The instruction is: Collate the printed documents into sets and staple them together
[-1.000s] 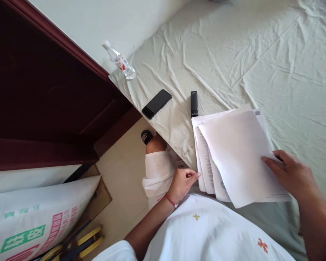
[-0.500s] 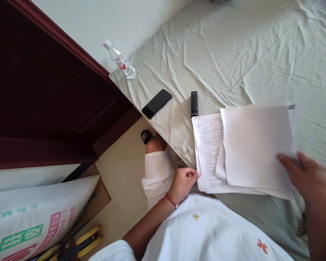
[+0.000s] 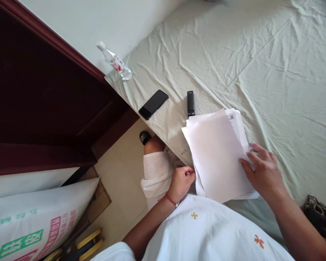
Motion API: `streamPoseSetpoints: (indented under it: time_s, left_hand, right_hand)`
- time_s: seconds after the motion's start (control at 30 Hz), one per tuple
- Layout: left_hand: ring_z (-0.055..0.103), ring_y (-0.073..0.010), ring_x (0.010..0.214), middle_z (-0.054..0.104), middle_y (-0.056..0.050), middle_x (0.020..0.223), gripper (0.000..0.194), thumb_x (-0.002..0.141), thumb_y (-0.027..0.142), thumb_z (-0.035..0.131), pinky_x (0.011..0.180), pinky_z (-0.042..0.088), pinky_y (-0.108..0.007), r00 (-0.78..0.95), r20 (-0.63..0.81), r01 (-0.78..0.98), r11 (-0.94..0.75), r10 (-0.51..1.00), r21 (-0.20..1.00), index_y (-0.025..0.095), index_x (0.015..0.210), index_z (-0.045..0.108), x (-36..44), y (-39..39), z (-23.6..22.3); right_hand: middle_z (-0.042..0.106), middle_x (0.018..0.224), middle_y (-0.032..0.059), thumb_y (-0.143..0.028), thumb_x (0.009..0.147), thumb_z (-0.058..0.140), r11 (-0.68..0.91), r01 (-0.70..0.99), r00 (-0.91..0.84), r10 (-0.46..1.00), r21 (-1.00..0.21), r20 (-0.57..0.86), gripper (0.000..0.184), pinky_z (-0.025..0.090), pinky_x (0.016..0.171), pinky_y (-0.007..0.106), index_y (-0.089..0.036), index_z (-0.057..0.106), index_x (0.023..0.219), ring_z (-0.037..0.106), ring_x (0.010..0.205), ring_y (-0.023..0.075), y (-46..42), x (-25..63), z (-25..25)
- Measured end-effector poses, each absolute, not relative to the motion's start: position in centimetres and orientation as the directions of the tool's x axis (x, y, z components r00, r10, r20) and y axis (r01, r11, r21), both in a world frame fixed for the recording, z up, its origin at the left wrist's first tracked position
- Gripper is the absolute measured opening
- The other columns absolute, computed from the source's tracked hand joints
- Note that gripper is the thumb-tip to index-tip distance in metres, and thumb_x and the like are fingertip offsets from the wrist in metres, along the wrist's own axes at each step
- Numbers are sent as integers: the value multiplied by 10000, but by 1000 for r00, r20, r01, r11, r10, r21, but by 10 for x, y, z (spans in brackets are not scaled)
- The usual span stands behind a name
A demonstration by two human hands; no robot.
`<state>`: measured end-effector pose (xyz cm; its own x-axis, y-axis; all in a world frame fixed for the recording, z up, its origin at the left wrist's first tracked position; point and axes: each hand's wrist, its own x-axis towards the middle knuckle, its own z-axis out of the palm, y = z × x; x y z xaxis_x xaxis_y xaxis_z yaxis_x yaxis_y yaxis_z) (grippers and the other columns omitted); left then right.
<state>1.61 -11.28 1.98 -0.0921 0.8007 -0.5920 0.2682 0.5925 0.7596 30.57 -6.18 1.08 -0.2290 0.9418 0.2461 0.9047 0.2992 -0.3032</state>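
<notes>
A loose stack of white paper sheets (image 3: 217, 152) lies on the pale green bedsheet (image 3: 260, 65) near the bed's corner. My right hand (image 3: 260, 172) rests on the stack's right edge, fingers spread flat on the top sheet. My left hand (image 3: 181, 181) is curled at the stack's lower left corner, fingertips pinched near the paper's edge; whether it grips a sheet is unclear. A black stapler (image 3: 190, 103) lies just beyond the stack's top edge.
A black phone (image 3: 153, 104) lies on the sheet left of the stapler, and a clear water bottle (image 3: 114, 65) lies at the bed's corner. A dark red wooden frame (image 3: 51, 101) and a printed white sack (image 3: 35, 221) stand to the left. A dark object (image 3: 319, 215) sits at the right.
My right hand had swung the upper sheets out to the right and has now brought them back onto the stack. The left hand stayed put.
</notes>
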Motion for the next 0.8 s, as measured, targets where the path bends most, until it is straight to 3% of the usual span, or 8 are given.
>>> streamPoseSetpoints:
  time_s: [0.2, 0.4, 0.57, 0.8]
  left_hand:
    - [354, -86, 567, 466, 36, 557, 192, 690, 266, 659, 566, 262, -238, -104, -590, 208, 598, 800, 774, 93, 702, 740, 18, -113, 18]
    - [355, -91, 559, 497, 31, 560, 259, 721, 321, 664, 560, 262, -249, -112, -583, 289, 587, 805, 756, 80, 753, 754, 18, -113, 18]
    - [314, -91, 558, 422, 53, 541, 285, 722, 370, 643, 559, 246, -257, -105, -580, 320, 579, 808, 750, 95, 734, 718, 17, -114, 18]
    - [287, -96, 562, 364, 62, 550, 328, 709, 470, 634, 557, 226, -268, -96, -575, 312, 573, 813, 758, 142, 697, 635, 18, -113, 21]
  right_hand:
    - [611, 1420, 147, -185, 987, 579, 397, 871, -316, 903, -288, 290, 141, 517, 1053, 501, -202, 718, 977, 588, 1258, 328, -70, 282, 24]
    - [573, 1466, 205, -322, 1016, 562, 296, 924, -248, 946, -241, 210, 230, 498, 1081, 553, -162, 702, 928, 547, 1298, 385, -51, 290, 16]
    - [603, 1429, 216, -361, 1006, 540, 263, 945, -248, 964, -195, 99, 286, 495, 1062, 551, -148, 715, 931, 563, 1245, 394, -29, 293, 12]
    - [692, 1308, 160, -298, 985, 550, 184, 972, -163, 976, -145, 147, 232, 528, 930, 488, -161, 737, 998, 600, 1109, 351, -24, 281, 22]
